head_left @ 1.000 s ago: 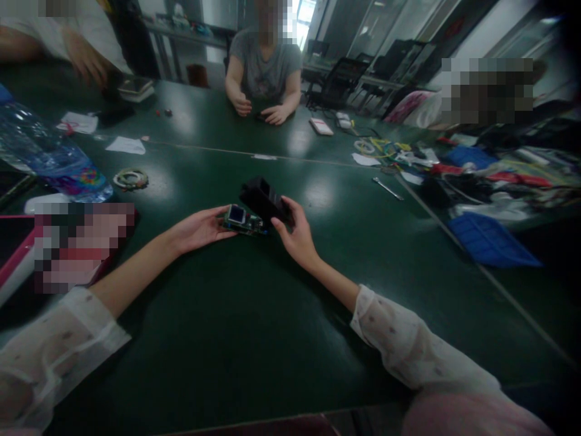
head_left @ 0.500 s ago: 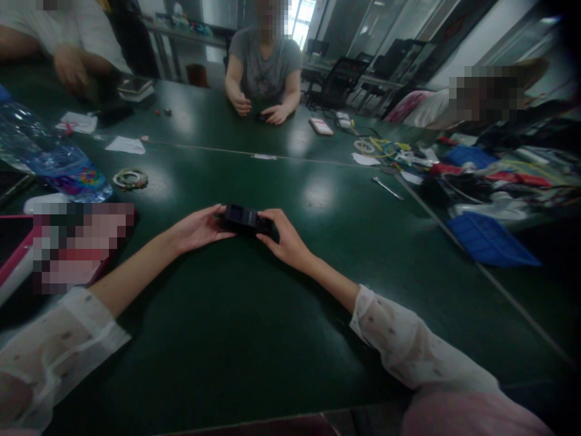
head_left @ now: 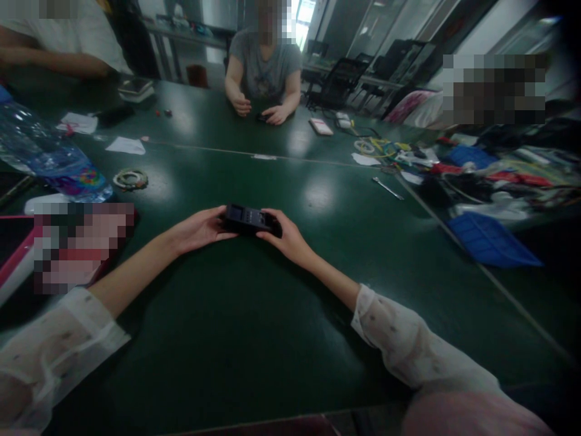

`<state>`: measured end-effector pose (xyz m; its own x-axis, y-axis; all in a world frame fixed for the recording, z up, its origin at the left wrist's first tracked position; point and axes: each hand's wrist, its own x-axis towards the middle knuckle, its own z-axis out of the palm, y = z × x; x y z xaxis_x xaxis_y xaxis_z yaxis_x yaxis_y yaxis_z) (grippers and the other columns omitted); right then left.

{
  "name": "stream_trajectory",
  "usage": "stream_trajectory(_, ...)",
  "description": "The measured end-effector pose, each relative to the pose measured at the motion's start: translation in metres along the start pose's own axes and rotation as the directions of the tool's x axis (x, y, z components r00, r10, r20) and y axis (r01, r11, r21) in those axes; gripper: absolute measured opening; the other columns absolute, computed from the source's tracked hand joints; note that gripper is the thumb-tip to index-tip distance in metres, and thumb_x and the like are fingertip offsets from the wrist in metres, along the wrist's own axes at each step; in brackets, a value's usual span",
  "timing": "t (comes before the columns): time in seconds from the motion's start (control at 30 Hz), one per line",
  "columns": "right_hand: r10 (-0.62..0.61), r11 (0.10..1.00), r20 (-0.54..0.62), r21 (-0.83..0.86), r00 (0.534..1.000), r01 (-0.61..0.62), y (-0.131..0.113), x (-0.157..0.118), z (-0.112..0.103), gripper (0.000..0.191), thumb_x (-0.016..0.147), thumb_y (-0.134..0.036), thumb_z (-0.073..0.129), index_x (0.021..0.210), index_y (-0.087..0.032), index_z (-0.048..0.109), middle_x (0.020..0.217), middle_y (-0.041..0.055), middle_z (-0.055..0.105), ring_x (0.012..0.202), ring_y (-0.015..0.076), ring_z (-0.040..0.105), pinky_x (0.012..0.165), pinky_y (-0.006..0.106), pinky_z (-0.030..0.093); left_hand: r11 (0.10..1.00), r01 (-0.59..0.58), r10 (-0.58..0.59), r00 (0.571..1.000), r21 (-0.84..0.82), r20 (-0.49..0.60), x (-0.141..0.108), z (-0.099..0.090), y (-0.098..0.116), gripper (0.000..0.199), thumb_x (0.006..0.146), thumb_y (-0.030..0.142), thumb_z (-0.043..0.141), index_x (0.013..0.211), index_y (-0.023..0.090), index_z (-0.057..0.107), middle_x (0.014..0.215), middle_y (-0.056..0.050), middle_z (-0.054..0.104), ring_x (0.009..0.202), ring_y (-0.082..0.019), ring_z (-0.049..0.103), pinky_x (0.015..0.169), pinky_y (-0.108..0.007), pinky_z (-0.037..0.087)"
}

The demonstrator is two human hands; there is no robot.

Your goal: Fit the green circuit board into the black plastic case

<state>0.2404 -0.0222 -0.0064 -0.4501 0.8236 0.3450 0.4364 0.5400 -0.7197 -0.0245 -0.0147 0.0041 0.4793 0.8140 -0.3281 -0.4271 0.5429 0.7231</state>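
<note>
A small black boxy device [head_left: 247,219], with a dark recessed window at its left end and small pale marks along its top, is held just above or on the green table [head_left: 236,327]; I cannot tell if it touches. My left hand [head_left: 204,229] is closed around the left end, thumb below and fingers behind. On the other side, my right hand [head_left: 285,236] grips the right end between thumb and fingers. The fingers partly hide both ends.
To the left are a water bottle [head_left: 75,169], bracelets [head_left: 130,179] and a pink-edged case [head_left: 122,233]. A wrench [head_left: 387,188], cables [head_left: 381,148] and a blue tray [head_left: 492,239] lie to the right. A person in grey [head_left: 265,66] sits opposite; others sit left and right.
My right hand has shifted slightly right, and more of the device's right end shows between its fingers. My left hand has barely moved. The person at far left has drawn back a hand.
</note>
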Motion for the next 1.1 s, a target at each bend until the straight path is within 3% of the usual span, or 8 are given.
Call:
stream_trajectory(0.3, -0.119, 0.991, -0.013, -0.057, 0.993, 0.118, -0.003, -0.002, 0.0, 0.047, 0.084, -0.028, 0.071, 0.125, -0.027, 0.048, 0.122, 0.0077, 0.057, 0.114, 0.0265, 0.057, 0.098, 0.048, 0.049, 0.987, -0.023, 0.024, 1.0, 0.162, -0.001, -0.006, 0.005, 0.002, 0.05, 0.084, 0.025, 0.072, 0.131, 0.023, 0.057, 0.131, -0.011, 0.059, 0.12, -0.026, 0.058, 0.104, -0.042, 0.05)
stream_trajectory(0.8, -0.111, 0.994, 0.029, 0.011, 0.993, 0.11, -0.004, -0.002, -0.001, 0.048, 0.084, -0.027, 0.071, 0.125, -0.027, 0.047, 0.123, 0.0074, 0.057, 0.116, 0.0253, 0.057, 0.099, 0.046, 0.048, 0.963, -0.005, 0.014, 0.999, 0.269, -0.031, -0.011, 0.009, 0.003, 0.053, 0.085, 0.029, 0.069, 0.136, 0.028, 0.055, 0.136, -0.009, 0.056, 0.121, -0.025, 0.056, 0.109, -0.041, 0.044)
stream_trajectory(1.1, -0.052, 0.999, 0.033, 0.019, 0.998, 0.051, -0.003, 0.0, -0.001, 0.048, 0.086, -0.031, 0.07, 0.127, -0.025, 0.046, 0.124, 0.0092, 0.058, 0.116, 0.026, 0.057, 0.101, 0.047, 0.047, 0.996, -0.006, 0.011, 0.999, 0.087, -0.05, -0.004, 0.007, 0.0, 0.039, 0.091, 0.033, 0.063, 0.127, 0.021, 0.059, 0.134, -0.012, 0.057, 0.128, -0.028, 0.051, 0.108, -0.044, 0.044)
